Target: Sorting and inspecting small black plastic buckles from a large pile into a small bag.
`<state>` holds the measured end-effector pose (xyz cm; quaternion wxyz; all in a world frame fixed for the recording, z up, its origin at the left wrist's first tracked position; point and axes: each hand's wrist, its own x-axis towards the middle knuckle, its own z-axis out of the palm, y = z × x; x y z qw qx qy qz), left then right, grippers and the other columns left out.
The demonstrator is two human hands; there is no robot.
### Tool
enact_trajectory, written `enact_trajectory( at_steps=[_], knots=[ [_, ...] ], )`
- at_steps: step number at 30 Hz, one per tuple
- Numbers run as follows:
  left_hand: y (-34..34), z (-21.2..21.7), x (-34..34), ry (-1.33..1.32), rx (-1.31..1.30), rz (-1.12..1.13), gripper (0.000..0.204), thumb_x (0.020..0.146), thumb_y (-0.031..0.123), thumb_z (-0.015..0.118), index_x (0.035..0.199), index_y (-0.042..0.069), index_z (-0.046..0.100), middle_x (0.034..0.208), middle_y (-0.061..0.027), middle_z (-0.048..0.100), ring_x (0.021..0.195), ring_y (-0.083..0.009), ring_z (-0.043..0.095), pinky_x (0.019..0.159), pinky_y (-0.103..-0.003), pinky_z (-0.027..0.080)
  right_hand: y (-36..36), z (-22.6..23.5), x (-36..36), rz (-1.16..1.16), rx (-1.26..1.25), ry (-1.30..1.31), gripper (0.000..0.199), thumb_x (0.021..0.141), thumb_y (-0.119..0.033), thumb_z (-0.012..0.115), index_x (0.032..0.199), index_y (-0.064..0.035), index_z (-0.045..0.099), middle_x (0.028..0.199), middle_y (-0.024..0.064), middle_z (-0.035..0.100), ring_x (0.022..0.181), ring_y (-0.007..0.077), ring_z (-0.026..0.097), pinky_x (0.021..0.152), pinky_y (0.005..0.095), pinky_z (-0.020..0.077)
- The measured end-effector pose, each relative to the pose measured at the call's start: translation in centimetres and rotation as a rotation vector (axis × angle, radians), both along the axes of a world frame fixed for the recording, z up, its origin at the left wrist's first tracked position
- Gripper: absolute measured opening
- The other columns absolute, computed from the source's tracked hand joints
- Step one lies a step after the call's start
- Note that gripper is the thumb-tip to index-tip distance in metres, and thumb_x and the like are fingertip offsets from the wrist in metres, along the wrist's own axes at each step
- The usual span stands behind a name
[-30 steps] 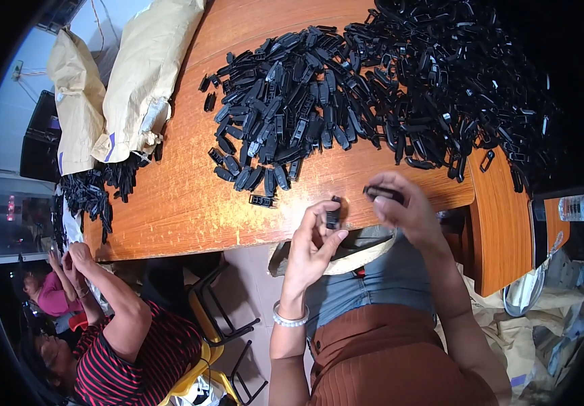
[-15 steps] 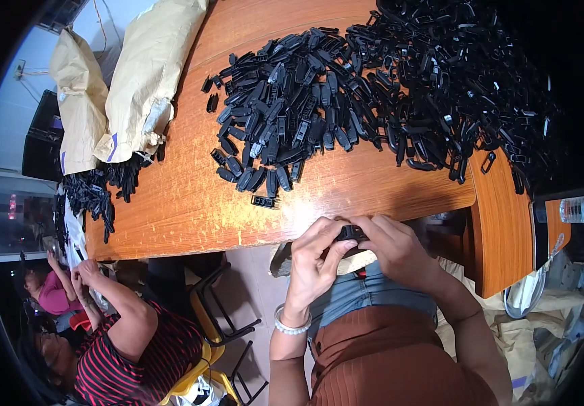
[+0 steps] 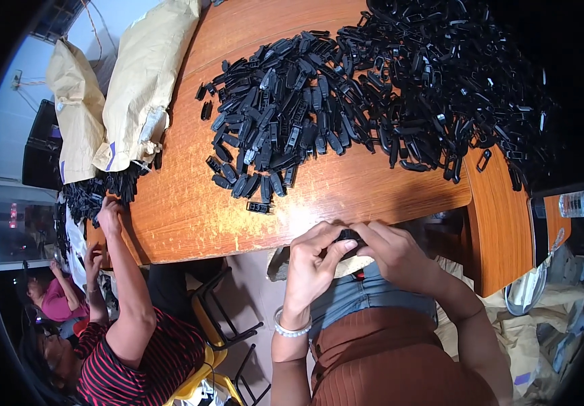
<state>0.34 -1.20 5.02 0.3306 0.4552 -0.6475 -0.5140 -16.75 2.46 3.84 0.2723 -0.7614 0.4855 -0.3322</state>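
A small black plastic clip part point(image 3: 348, 237) is pinched between left hand point(image 3: 311, 265) and right hand point(image 3: 394, 254) just off the orange wooden table point(image 3: 183, 203) edge, fingers closed for pressing, near heaped black plastic clips point(image 3: 319, 122)

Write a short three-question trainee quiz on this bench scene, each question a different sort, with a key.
1. True or false: the left hand and right hand press together on one small black plastic part.
2. The heap of black plastic parts lies on: A) the wooden table B) the floor C) a chair.
3. Fill in: the brown paper sacks lie at the table's far ____ side.

Key: 1 true; 2 A; 3 left.
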Motion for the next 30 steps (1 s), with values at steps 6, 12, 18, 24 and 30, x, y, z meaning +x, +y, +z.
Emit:
enact_trajectory(
  at_steps=[6, 12, 18, 24, 30],
  knots=[
    [0.6, 0.1, -1.9, 0.143, 0.116, 0.062, 0.02, 0.081, -0.002, 0.063, 0.1, -0.006, 0.063, 0.077, -0.0059, 0.058, 0.059, -0.0079, 0.053, 0.051, -0.021, 0.041, 0.1, -1.0, 0.8, -0.159, -0.157, -0.055, 0.05, 0.077, 0.004, 0.057, 0.126, 0.0059, 0.044, 0.098, 0.0176, 0.055, 0.081, 0.0317, 0.059, 0.07, 0.0361, 0.049],
    [0.7, -2.1, -1.7, 0.574, 0.211, 0.169, 0.023, 0.083, -0.006, 0.059, 0.105, -0.007, 0.06, 0.092, -0.0099, 0.06, 0.069, -0.0145, 0.062, 0.061, -0.023, 0.05, 0.0, -0.9, 0.3, -0.265, 0.027, -0.434, 0.044, 0.072, 0.013, 0.05, 0.116, 0.0047, 0.054, 0.099, 0.0154, 0.053, 0.076, 0.0184, 0.058, 0.065, 0.0249, 0.0463],
    [1.1, -4.2, -1.3, 0.929, 0.552, 0.114, 0.025, 0.09, 0.005, 0.052, 0.11, -0.01, 0.055, 0.09, -0.0138, 0.062, 0.062, -0.0176, 0.059, 0.057, -0.024, 0.049, -0.1, -2.2, 0.4, -0.214, -0.056, -0.57, 0.027, 0.072, 0.008, 0.059, 0.099, 0.0034, 0.061, 0.083, 0.0117, 0.059, 0.068, 0.0155, 0.058, 0.059, 0.0248, 0.0472],
    [1.2, -5.1, 1.4, 1.194, 0.637, 0.138, 0.029, 0.094, 0.022, 0.049, 0.101, -0.005, 0.055, 0.075, -0.0078, 0.055, 0.067, -0.0135, 0.052, 0.059, -0.025, 0.044, 0.8, -3.2, -1.1, 0.122, 0.152, -0.33, 0.031, 0.073, -0.005, 0.068, 0.104, -0.0006, 0.062, 0.091, 0.0128, 0.059, 0.083, 0.022, 0.058, 0.073, 0.0315, 0.0472],
    [2.8, -8.2, 1.7, -0.471, -0.37, -0.057, 0.027, 0.082, 0.026, 0.066, 0.081, -0.001, 0.065, 0.069, -0.0163, 0.062, 0.059, -0.0271, 0.059, 0.055, -0.033, 0.046, 5.6, -8.2, -2.0, 0.069, -0.005, 0.629, 0.02, 0.076, -0.012, 0.051, 0.089, -0.0043, 0.063, 0.084, 0.0083, 0.061, 0.084, 0.0218, 0.059, 0.086, 0.0356, 0.0436]
  ],
)
